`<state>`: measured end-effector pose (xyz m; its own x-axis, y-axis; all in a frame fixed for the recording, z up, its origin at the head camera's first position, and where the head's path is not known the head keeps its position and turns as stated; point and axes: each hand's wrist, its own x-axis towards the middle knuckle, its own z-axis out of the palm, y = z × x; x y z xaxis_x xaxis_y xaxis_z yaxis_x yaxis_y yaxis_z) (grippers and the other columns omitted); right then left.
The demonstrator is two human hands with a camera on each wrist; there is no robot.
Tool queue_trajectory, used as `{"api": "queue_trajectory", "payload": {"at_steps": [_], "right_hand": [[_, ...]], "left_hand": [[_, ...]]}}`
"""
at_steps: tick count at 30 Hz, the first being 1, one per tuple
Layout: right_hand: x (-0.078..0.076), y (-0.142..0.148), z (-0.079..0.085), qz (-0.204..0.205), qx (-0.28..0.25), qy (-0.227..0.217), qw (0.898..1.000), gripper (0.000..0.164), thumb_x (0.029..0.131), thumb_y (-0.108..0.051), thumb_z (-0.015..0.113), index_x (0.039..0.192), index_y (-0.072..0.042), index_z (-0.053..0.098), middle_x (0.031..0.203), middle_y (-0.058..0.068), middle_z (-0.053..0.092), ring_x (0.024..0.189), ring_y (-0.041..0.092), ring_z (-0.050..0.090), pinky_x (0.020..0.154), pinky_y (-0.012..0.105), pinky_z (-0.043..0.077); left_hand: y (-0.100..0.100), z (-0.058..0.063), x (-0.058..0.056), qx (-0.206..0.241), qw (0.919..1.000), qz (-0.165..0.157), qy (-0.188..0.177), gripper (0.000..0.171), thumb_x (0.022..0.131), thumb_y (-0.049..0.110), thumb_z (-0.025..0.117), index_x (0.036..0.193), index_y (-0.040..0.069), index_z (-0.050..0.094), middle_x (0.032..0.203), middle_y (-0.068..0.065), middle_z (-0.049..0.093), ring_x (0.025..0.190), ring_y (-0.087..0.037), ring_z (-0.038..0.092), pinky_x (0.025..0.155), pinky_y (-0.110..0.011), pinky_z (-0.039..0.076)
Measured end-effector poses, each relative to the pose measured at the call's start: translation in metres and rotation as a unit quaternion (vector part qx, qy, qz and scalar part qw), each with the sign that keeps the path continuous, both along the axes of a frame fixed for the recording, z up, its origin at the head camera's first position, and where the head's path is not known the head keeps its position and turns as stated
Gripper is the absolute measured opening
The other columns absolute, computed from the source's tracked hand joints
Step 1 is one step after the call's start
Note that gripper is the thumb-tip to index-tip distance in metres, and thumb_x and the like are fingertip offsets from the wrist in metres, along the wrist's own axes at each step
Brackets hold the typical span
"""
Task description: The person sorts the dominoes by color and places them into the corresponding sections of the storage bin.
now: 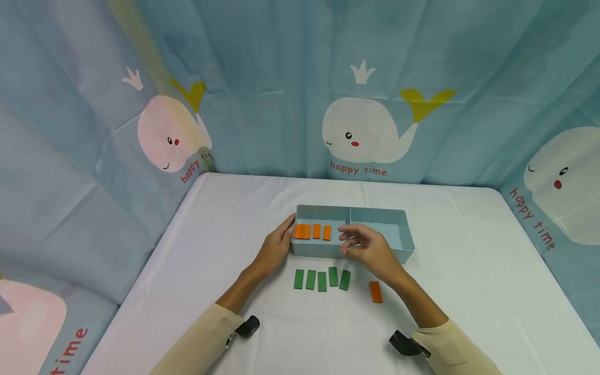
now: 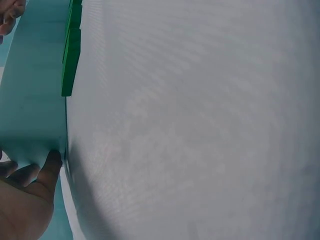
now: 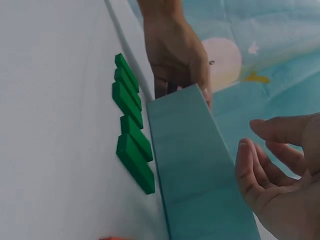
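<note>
A pale blue-green two-compartment box (image 1: 319, 251) sits on the white-covered table. Several orange tiles (image 1: 316, 231) lie in its left compartment. My left hand (image 1: 274, 247) rests against the box's left end, fingertips touching the outside wall; the left wrist view shows those fingers (image 2: 50, 167) low on it. Over the box's front wall, near the divider, hovers my right hand (image 1: 370, 249). Its thumb and bent fingers stand apart with nothing between them, as the right wrist view shows. In front of the box, several green tiles (image 1: 322, 281) form an uneven row.
One orange tile (image 1: 376, 291) lies on the table to the right of the green ones, near my right forearm. The box's right compartment (image 1: 386, 224) shows no tiles. A blue curtain (image 1: 262, 130) with whale prints hangs behind the table (image 1: 244, 208) and along its sides.
</note>
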<state>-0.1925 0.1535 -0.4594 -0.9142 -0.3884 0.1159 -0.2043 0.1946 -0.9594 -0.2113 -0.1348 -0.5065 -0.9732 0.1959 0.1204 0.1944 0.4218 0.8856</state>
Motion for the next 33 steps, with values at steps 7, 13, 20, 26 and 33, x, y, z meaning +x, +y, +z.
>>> {"api": "queue_trajectory", "payload": {"at_steps": [7, 13, 20, 26, 33], "right_hand": [[0.009, 0.012, -0.006, 0.005, -0.002, -0.018, 1.000, 0.044, 0.097, -0.006, 0.077, 0.139, -0.012, 0.066, 0.130, 0.028, 0.065, 0.104, 0.024, 0.073, 0.088, 0.027, 0.062], [0.016, 0.020, -0.009, 0.008, -0.003, -0.016, 1.000, 0.044, 0.097, -0.007, 0.077, 0.139, -0.010, 0.065, 0.130, 0.029, 0.065, 0.103, 0.024, 0.073, 0.088, 0.027, 0.061], [0.023, 0.028, -0.016, 0.003, 0.014, -0.033, 0.999, 0.047, 0.097, -0.011, 0.077, 0.141, -0.001, 0.063, 0.128, 0.028, 0.065, 0.103, 0.024, 0.072, 0.085, 0.027, 0.062], [0.028, 0.036, -0.018, 0.000, 0.029, -0.053, 0.998, 0.047, 0.097, -0.012, 0.078, 0.141, -0.004, 0.064, 0.129, 0.025, 0.066, 0.103, 0.023, 0.072, 0.082, 0.031, 0.064], [0.030, 0.044, -0.022, 0.009, 0.035, -0.057, 0.998, 0.048, 0.095, -0.008, 0.078, 0.140, -0.001, 0.064, 0.129, 0.025, 0.066, 0.104, 0.024, 0.071, 0.084, 0.031, 0.064]], "left_hand": [[0.000, 0.001, 0.001, 0.002, 1.0000, 0.000, -0.003, 0.053, 0.117, 0.021, 0.041, 0.167, 0.008, 0.031, 0.172, -0.004, 0.035, 0.159, -0.025, 0.031, 0.130, -0.049, 0.028], [0.000, 0.001, 0.001, 0.001, 1.0000, 0.002, -0.002, 0.053, 0.117, 0.021, 0.041, 0.168, 0.008, 0.031, 0.172, -0.004, 0.035, 0.159, -0.024, 0.031, 0.130, -0.049, 0.027], [0.001, 0.001, 0.000, 0.002, 1.0000, 0.000, -0.002, 0.053, 0.117, 0.021, 0.041, 0.167, 0.008, 0.031, 0.172, -0.004, 0.035, 0.159, -0.025, 0.031, 0.130, -0.049, 0.027], [0.001, 0.002, 0.000, 0.004, 1.0000, 0.001, -0.004, 0.053, 0.117, 0.022, 0.041, 0.167, 0.009, 0.032, 0.172, -0.003, 0.035, 0.159, -0.024, 0.031, 0.130, -0.048, 0.027], [0.001, 0.002, 0.000, 0.008, 1.0000, 0.001, -0.003, 0.052, 0.117, 0.020, 0.041, 0.167, 0.008, 0.032, 0.172, -0.004, 0.035, 0.159, -0.024, 0.031, 0.130, -0.049, 0.027]]}}
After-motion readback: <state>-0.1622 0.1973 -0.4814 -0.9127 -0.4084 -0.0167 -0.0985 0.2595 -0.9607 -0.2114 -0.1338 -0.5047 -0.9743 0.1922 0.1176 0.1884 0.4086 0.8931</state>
